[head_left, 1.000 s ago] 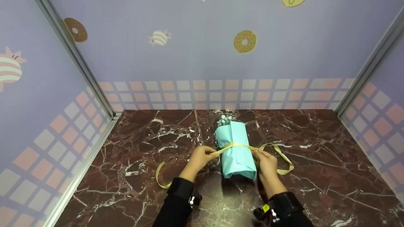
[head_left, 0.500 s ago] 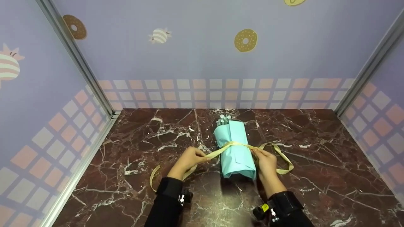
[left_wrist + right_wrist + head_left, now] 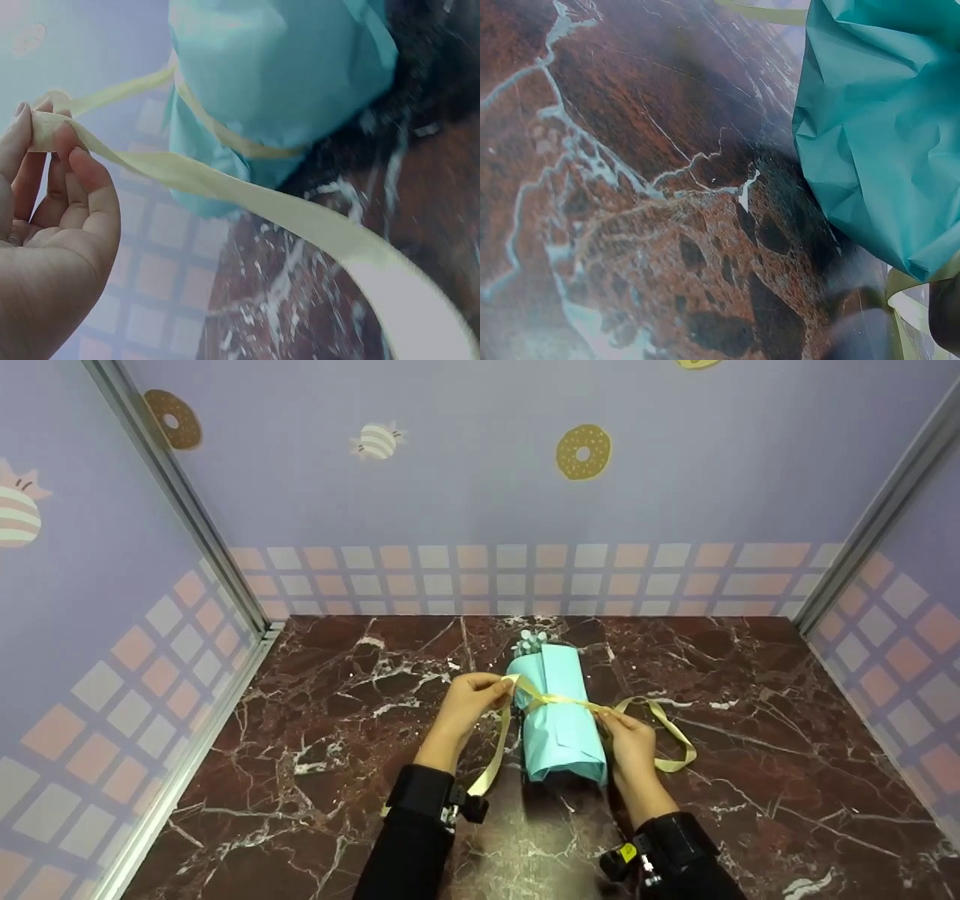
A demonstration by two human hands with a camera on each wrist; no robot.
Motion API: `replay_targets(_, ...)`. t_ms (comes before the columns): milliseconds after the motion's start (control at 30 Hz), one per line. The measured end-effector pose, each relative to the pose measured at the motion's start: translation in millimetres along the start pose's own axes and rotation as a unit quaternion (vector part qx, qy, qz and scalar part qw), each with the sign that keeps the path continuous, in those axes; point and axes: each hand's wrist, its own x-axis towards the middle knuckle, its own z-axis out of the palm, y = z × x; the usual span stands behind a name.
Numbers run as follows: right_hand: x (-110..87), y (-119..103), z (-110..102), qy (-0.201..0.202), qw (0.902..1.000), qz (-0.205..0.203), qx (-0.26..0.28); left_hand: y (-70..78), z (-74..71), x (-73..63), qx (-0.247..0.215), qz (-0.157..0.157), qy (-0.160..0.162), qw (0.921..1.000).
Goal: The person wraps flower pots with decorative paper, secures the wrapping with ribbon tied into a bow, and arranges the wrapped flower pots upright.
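A bundle wrapped in turquoise paper (image 3: 564, 671) lies on the table, with small whitish flowers (image 3: 531, 642) showing at its far end. Yellow ribbon (image 3: 491, 761) goes round its middle and crosses on top. At the bundle's left edge my left hand (image 3: 459, 712) pinches the ribbon between thumb and fingertips, and a long tail drops from there. The left wrist view shows this grip, with the ribbon (image 3: 247, 193) running past the paper (image 3: 277, 67). My right hand (image 3: 631, 746) pinches the ribbon at the bundle's right side. In the right wrist view the paper (image 3: 885, 127) hides the fingertips.
Beyond my right hand, a loose loop of ribbon (image 3: 679, 739) lies on the dark red marbled table (image 3: 750, 810). Lilac panels with a checked border (image 3: 472, 574) enclose the back and both sides. A black camera band (image 3: 424, 791) circles the left wrist.
My left hand first drew back left along the ribbon, then rose and moved right, close to the bundle. The left ribbon tail now hangs in front of the wrist. My right hand stays nearly still.
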Motion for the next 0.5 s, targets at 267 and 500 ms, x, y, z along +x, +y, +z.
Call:
replay_targets(267,-0.3,0,1,0.003,0.9999,-0.007,-0.007,12.8,20.7,2.7,-0.060,0.011,0.026,0.9978)
replay_targets(500,-2.7,0,5,-0.003,0.9998,-0.016,-0.013,19.3,38.8,5.5,-0.040,0.036,0.065,0.9964)
